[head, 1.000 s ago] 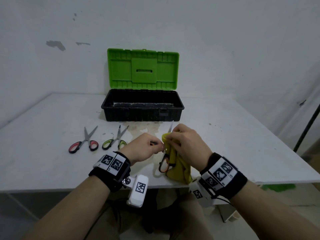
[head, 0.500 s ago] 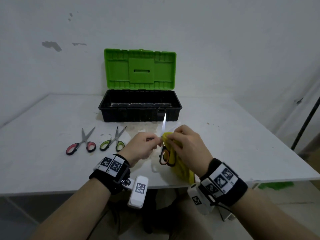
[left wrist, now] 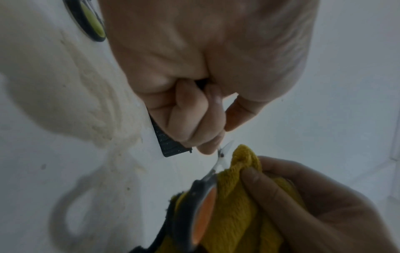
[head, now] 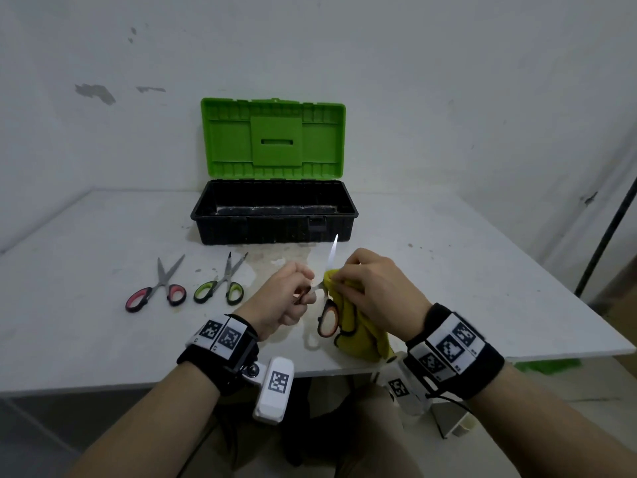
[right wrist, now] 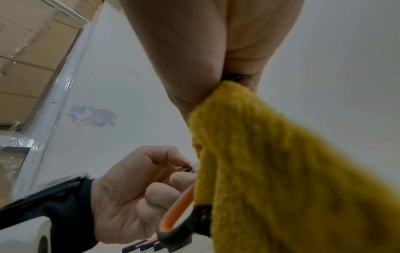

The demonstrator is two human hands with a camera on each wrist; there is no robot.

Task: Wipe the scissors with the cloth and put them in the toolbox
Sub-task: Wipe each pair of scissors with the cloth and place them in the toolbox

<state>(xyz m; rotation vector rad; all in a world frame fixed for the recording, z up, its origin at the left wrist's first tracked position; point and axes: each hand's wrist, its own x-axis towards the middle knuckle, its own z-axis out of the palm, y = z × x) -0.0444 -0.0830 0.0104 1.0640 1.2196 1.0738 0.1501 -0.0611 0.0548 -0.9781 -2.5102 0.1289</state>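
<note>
My left hand (head: 293, 298) grips one handle of the orange-handled scissors (head: 328, 317) above the table's front edge. Its other loop hangs free and a blade tip points up toward the toolbox. My right hand (head: 365, 288) pinches the yellow cloth (head: 358, 334) around the lower blade, just right of the left hand. In the left wrist view the cloth (left wrist: 242, 205) wraps the scissors (left wrist: 201, 205) near the pivot. The right wrist view shows the cloth (right wrist: 270, 171) draped from my right hand over the orange handle (right wrist: 177, 210). The black toolbox (head: 275, 232) stands with its green lid (head: 272, 138) raised.
Red-handled scissors (head: 157, 294) and green-handled scissors (head: 220, 288) lie on the white table (head: 86, 257) left of my hands, in front of the toolbox. A dried stain marks the table between toolbox and hands. A dark pole (head: 606, 236) leans at the far right.
The cloth in my right hand has slid down the blade toward the pivot, baring more of the upright blade tip. Both hands stayed close together over the front of the table.
</note>
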